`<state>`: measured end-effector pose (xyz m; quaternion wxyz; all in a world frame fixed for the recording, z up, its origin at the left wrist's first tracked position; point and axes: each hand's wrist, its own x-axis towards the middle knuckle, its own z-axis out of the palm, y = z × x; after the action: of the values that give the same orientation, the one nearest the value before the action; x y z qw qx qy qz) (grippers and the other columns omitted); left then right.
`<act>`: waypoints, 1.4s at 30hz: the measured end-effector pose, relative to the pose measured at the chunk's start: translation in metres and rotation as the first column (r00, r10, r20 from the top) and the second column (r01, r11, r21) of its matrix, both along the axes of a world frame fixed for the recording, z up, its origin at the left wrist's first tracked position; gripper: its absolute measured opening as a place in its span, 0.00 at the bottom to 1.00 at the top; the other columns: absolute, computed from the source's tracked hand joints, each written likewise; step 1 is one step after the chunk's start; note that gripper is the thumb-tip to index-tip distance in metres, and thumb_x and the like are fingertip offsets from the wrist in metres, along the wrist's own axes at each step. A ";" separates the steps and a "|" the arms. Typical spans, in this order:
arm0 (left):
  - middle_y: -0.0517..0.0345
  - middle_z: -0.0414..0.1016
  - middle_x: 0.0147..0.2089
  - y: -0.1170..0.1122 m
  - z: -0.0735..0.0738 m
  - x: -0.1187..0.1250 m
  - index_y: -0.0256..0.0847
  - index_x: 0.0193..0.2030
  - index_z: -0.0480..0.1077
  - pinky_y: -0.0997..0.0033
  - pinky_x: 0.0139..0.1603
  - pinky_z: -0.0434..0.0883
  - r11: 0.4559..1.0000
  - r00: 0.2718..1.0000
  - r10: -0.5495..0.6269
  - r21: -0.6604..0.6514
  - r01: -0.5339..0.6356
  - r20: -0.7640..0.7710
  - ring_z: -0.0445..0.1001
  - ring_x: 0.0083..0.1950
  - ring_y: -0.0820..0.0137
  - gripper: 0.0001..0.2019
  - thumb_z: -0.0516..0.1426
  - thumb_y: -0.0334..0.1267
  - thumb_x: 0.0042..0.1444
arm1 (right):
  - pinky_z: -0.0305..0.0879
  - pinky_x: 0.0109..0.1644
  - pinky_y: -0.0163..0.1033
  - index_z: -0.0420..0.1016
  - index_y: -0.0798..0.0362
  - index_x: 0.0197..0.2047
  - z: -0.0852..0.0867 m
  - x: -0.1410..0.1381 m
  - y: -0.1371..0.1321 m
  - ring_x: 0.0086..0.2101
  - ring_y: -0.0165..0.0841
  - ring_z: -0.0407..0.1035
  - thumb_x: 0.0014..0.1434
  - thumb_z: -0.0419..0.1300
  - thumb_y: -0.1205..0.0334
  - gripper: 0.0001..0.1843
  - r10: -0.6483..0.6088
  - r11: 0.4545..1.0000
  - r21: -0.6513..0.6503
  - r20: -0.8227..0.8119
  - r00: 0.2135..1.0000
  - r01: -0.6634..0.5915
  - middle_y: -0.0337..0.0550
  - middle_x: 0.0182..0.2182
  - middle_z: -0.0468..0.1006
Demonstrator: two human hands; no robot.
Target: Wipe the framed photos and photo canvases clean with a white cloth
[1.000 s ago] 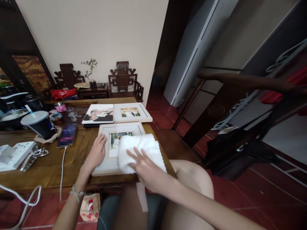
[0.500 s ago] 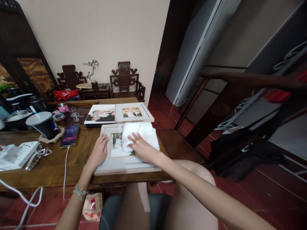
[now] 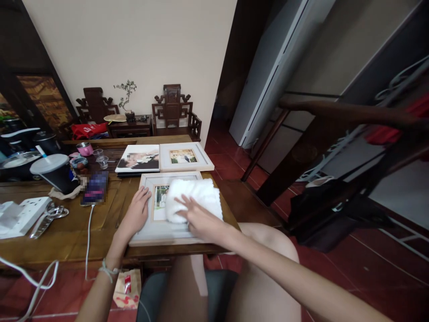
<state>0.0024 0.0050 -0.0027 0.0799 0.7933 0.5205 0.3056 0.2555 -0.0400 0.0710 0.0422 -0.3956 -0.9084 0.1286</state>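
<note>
Picture frame [image 3: 159, 233], pale and wide-bordered, lies flat on the wooden surface [image 3: 112, 212] in front of us, close to the near edge and the right-hand end. Our left hand [image 3: 136, 211] rests over its left side, the fingers nearly straight and laid on the border; we cannot tell whether the thumb grips underneath. Our right hand [image 3: 199, 218] lies on a white cloth [image 3: 203, 192] with its fingers spread apart, flat against the fabric rather than closed around it. The cloth covers the frame's right part and some of the photo [image 3: 159, 203], of which we see only the left portion, with greenery and a figure in white. Just beyond, we have a second frame [image 3: 182, 156] lying flat, and beside it a white-edged picture panel [image 3: 142, 158]. Farther left on the surface, we see a phone [image 3: 94, 188] with a white cable [image 3: 89, 241] attached, a dark lidded cup [image 3: 57, 173] with a straw and a white power strip [image 3: 30, 217].
</note>
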 end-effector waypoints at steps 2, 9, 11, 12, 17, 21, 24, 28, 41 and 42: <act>0.37 0.65 0.66 0.000 0.000 0.000 0.29 0.58 0.69 0.47 0.72 0.55 1.000 1.000 0.002 0.000 -0.002 0.001 0.54 0.73 0.56 0.22 0.44 0.32 0.64 | 0.43 0.70 0.58 0.69 0.62 0.61 -0.008 -0.003 0.035 0.69 0.51 0.41 0.50 0.52 0.82 0.34 -0.056 0.993 0.111 0.044 0.997 0.051 0.61 0.69 0.52; 0.37 0.66 0.65 0.000 -0.005 0.002 0.28 0.58 0.70 0.48 0.71 0.56 0.999 0.999 0.040 0.035 -0.042 0.035 0.56 0.72 0.56 0.22 0.44 0.32 0.63 | 0.43 0.68 0.67 0.72 0.60 0.59 -0.007 -0.019 0.080 0.69 0.56 0.41 0.52 0.51 0.82 0.32 -0.086 0.980 0.188 0.109 0.990 0.064 0.58 0.70 0.51; 0.37 0.66 0.65 0.000 -0.007 0.003 0.28 0.58 0.70 0.47 0.71 0.57 0.998 0.998 0.045 0.045 -0.047 0.047 0.56 0.72 0.57 0.22 0.44 0.32 0.63 | 0.47 0.67 0.65 0.75 0.58 0.57 -0.003 -0.018 0.058 0.68 0.56 0.44 0.51 0.52 0.81 0.31 -0.035 0.988 0.154 0.130 0.991 0.014 0.56 0.69 0.54; 0.37 0.67 0.65 0.001 -0.007 0.003 0.29 0.58 0.71 0.47 0.71 0.57 0.998 0.998 0.045 0.048 -0.047 0.046 0.57 0.72 0.57 0.22 0.44 0.32 0.63 | 0.49 0.67 0.64 0.76 0.58 0.56 0.002 -0.015 0.044 0.68 0.55 0.46 0.51 0.53 0.81 0.31 0.001 0.992 0.121 0.142 0.990 -0.019 0.56 0.69 0.56; 0.38 0.67 0.65 0.001 -0.006 0.002 0.29 0.58 0.70 0.47 0.71 0.57 0.998 0.999 0.040 0.055 -0.041 0.022 0.57 0.71 0.57 0.22 0.44 0.32 0.62 | 0.63 0.62 0.49 0.79 0.54 0.52 0.043 0.000 -0.029 0.61 0.45 0.63 0.49 0.51 0.81 0.31 0.240 0.950 -0.236 0.125 0.963 -0.206 0.52 0.60 0.72; 0.39 0.66 0.65 0.001 -0.006 0.001 0.29 0.58 0.70 0.48 0.71 0.56 0.998 0.999 0.036 0.047 -0.037 0.020 0.57 0.72 0.57 0.23 0.43 0.32 0.63 | 0.57 0.65 0.52 0.78 0.52 0.53 0.053 -0.003 -0.052 0.65 0.46 0.55 0.49 0.53 0.78 0.29 0.252 0.927 -0.305 0.080 0.964 -0.217 0.48 0.65 0.64; 0.40 0.65 0.66 -0.001 -0.004 0.002 0.30 0.59 0.70 0.48 0.71 0.55 0.999 0.999 0.029 0.032 -0.030 0.033 0.55 0.72 0.58 0.23 0.43 0.34 0.64 | 0.52 0.67 0.59 0.75 0.54 0.56 0.032 -0.015 -0.039 0.68 0.49 0.45 0.51 0.53 0.77 0.30 0.154 0.974 -0.180 0.066 0.986 -0.140 0.49 0.69 0.56; 0.40 0.63 0.68 -0.006 0.005 0.006 0.31 0.62 0.66 0.50 0.72 0.52 0.999 0.992 0.030 -0.036 -0.026 0.124 0.54 0.73 0.59 0.24 0.43 0.42 0.67 | 0.47 0.68 0.64 0.70 0.55 0.61 0.004 -0.039 0.012 0.68 0.54 0.43 0.53 0.53 0.78 0.32 0.046 0.996 0.072 0.183 0.982 -0.060 0.53 0.71 0.50; 0.40 0.57 0.71 -0.016 0.021 0.015 0.31 0.71 0.51 0.57 0.73 0.51 0.993 0.912 0.102 -0.094 -0.070 0.397 0.55 0.72 0.63 0.33 0.40 0.52 0.68 | 0.57 0.65 0.60 0.74 0.61 0.56 0.003 -0.080 0.028 0.66 0.57 0.49 0.58 0.53 0.73 0.23 0.149 0.958 0.202 0.254 0.956 -0.203 0.56 0.68 0.57; 0.40 0.58 0.71 -0.016 0.021 0.015 0.31 0.70 0.53 0.58 0.72 0.52 0.992 0.908 0.112 -0.094 -0.081 0.403 0.57 0.72 0.63 0.32 0.40 0.52 0.68 | 0.59 0.64 0.59 0.76 0.59 0.54 0.004 -0.074 0.016 0.66 0.56 0.51 0.56 0.55 0.73 0.22 0.203 0.956 0.158 0.255 0.945 -0.248 0.55 0.68 0.58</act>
<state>0.0173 -0.0110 0.0186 0.2013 0.6819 0.5421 0.4478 0.1816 -0.0239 0.0754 -0.0440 -0.2955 -0.9543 -0.0017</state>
